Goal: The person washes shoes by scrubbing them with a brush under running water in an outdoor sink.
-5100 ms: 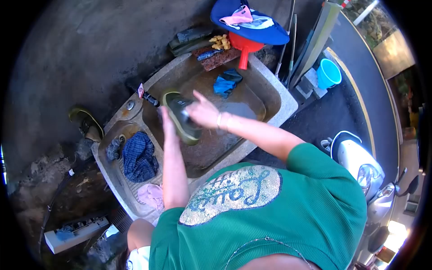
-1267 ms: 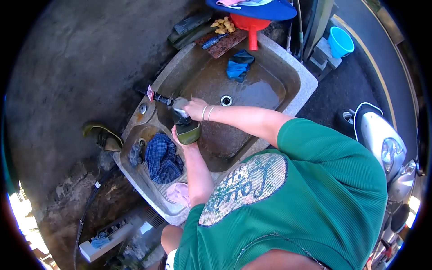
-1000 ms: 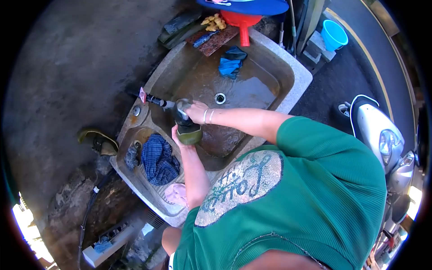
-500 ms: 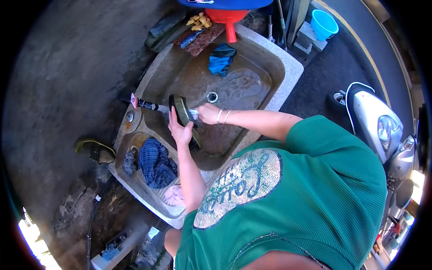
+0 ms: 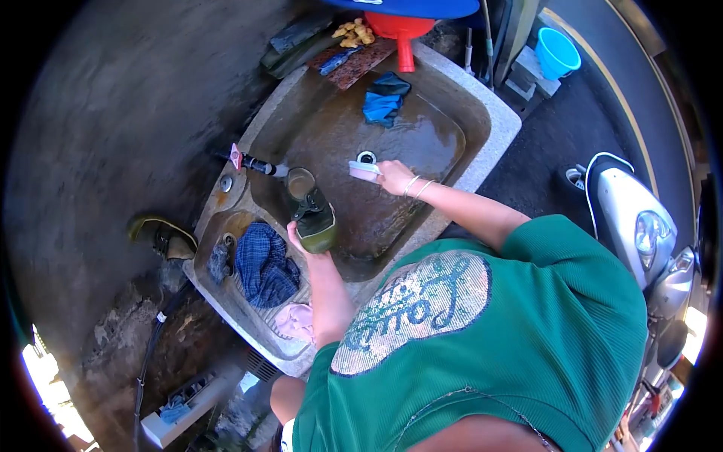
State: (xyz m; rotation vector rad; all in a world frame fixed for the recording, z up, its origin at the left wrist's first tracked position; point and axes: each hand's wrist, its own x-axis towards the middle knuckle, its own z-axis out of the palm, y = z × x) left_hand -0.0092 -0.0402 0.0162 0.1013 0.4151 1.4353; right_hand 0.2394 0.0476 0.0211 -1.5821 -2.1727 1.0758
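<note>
My left hand (image 5: 300, 239) is closed round the toe end of a dark green lace-up shoe (image 5: 313, 214), held over the large basin of a stone sink (image 5: 489, 143). The shoe's opening faces up, close under the black tap (image 5: 260, 166). In my right hand (image 5: 395, 178) is a pale scrubbing brush (image 5: 364, 171), apart from the shoe and near the drain (image 5: 367, 157); its bristles are hard to make out. A blue and dark cloth (image 5: 385, 99) lies at the basin's far end.
Blue checked cloth (image 5: 265, 265) and pink cloth (image 5: 295, 321) lie in the small washboard basin. A second shoe (image 5: 172, 239) rests left of the sink. A red dipper (image 5: 405, 47), ginger-like pieces (image 5: 354, 33) and a light blue bucket (image 5: 557, 53) are beyond; a scooter (image 5: 633, 203) stands right.
The shoe has turned from sole-side scrubbing position to opening-up beneath the tap. My right hand with the brush has moved right, away from the shoe.
</note>
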